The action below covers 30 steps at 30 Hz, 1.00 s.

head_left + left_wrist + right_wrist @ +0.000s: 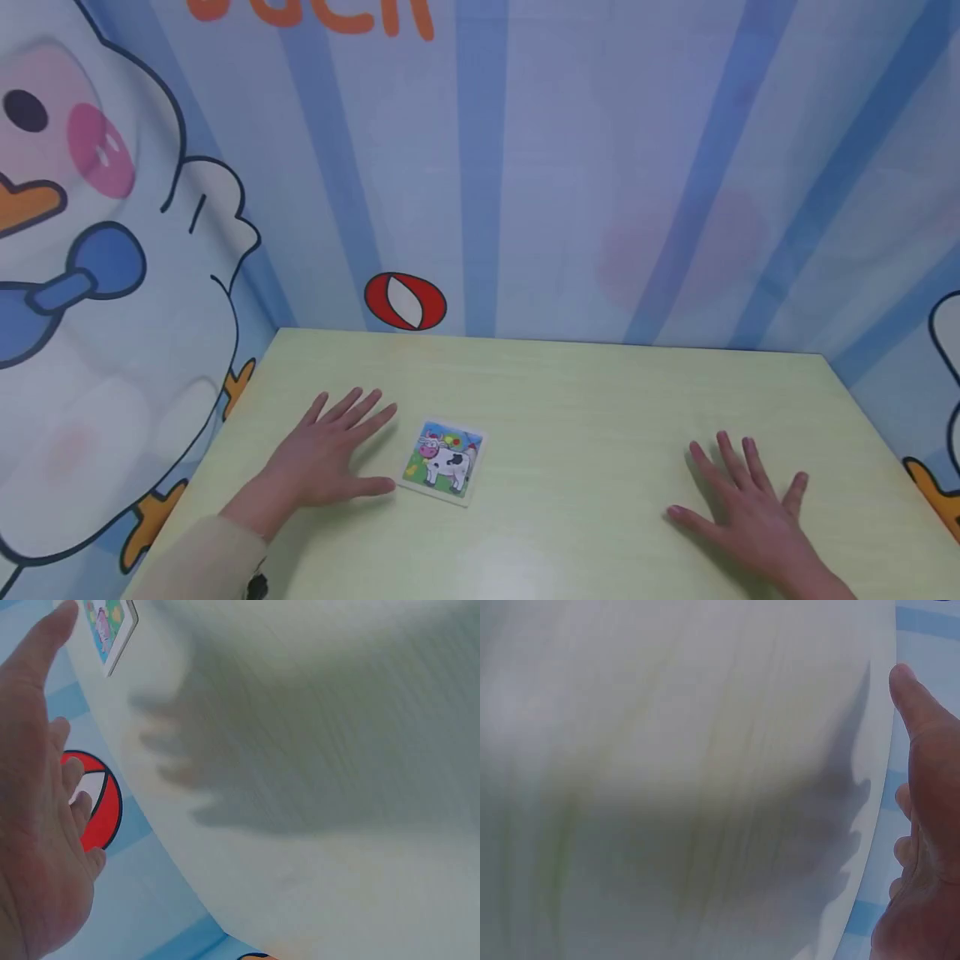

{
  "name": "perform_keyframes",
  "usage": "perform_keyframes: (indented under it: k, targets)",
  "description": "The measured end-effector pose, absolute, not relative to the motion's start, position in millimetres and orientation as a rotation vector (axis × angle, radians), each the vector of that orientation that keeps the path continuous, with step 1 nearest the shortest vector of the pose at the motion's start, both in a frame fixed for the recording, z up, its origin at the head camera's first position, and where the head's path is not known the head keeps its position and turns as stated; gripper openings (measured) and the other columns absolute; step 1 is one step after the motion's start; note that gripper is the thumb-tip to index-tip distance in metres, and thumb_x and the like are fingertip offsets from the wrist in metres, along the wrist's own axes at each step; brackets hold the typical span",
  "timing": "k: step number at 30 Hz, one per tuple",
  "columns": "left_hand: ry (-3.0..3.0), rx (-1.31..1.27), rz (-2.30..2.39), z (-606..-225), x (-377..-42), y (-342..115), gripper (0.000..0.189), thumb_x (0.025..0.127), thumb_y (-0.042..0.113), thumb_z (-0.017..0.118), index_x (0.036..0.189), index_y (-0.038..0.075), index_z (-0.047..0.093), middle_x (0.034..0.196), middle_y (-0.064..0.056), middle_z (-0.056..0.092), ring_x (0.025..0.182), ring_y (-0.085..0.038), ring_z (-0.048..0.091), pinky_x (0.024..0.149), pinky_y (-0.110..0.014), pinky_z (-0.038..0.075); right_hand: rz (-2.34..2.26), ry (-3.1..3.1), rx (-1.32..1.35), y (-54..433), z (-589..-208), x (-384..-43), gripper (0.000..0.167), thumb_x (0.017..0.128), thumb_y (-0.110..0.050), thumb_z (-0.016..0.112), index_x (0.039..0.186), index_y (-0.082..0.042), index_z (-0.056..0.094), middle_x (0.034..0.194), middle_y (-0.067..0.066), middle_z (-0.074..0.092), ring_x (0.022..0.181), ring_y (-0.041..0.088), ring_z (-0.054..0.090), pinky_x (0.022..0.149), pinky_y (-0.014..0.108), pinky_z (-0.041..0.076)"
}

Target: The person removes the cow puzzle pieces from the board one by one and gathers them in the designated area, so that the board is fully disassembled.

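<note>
A square picture puzzle (444, 461) with a cow on it lies on the pale table, left of the middle in the head view. Just left of it is my left hand (322, 462), fingers spread and thumb pointing toward the puzzle's lower left corner. Whether the thumb touches the puzzle cannot be told. In the left wrist view, part of the puzzle (105, 630) shows beyond my thumb, and the hand casts a shadow on the table. My right hand (757, 525) is spread over the table's right side, well apart from the puzzle, holding nothing.
The pale wooden table (585, 433) has its far edge against a blue striped backdrop (555, 167). A large cartoon duck (112, 375) is printed on the left side, and a red and white ball (427, 302) above the far edge.
</note>
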<state>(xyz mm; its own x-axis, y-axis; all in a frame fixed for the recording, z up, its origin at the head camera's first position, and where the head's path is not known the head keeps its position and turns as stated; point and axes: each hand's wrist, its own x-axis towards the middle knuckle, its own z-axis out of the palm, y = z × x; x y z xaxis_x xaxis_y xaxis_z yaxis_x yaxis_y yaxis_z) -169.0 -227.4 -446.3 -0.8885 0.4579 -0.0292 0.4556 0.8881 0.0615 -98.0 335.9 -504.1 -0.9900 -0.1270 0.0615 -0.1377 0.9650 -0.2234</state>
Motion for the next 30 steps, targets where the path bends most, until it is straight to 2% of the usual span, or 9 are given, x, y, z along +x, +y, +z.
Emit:
perform_keyframes:
  k: [9, 17, 30]
  targets:
    - [2.855, 0.872, 0.041, -444.1, -189.4, -203.8, 0.109, 0.082, 0.079, 0.073, 0.168, 0.024, 0.038, 0.175, -0.007, 0.032, 0.162, -0.038, 0.024, 0.128, -0.069, 0.016, 0.371, -3.06, 0.255, 323.4, -505.7, -97.0, 0.096, 0.094, -0.071, 0.066, 0.168, -0.018, 0.036, 0.178, 0.02, 0.014, 0.163, 0.047, -0.003, 0.107, 0.091, -0.015]
    - [2.75, 0.898, 0.001, -445.9, -202.8, -186.9, 0.11, 0.081, 0.08, 0.073, 0.169, 0.026, 0.035, 0.176, -0.003, 0.029, 0.164, -0.035, 0.021, 0.13, -0.064, 0.013, 0.405, -3.032, 0.315, 310.1, -505.2, -97.6, 0.094, 0.094, -0.071, 0.067, 0.167, -0.019, 0.04, 0.176, 0.021, 0.021, 0.163, 0.048, 0.005, 0.108, 0.091, -0.012]
    - [2.707, 0.871, 0.009, -459.1, -201.5, -176.4, 0.102, 0.085, 0.078, 0.071, 0.168, 0.028, 0.039, 0.174, 0.0, 0.035, 0.163, -0.031, 0.025, 0.131, -0.062, 0.016, 0.395, -3.019, 0.374, 294.1, -502.0, -103.1, 0.094, 0.091, -0.073, 0.07, 0.165, -0.02, 0.044, 0.175, 0.018, 0.026, 0.163, 0.047, 0.012, 0.112, 0.091, -0.003]
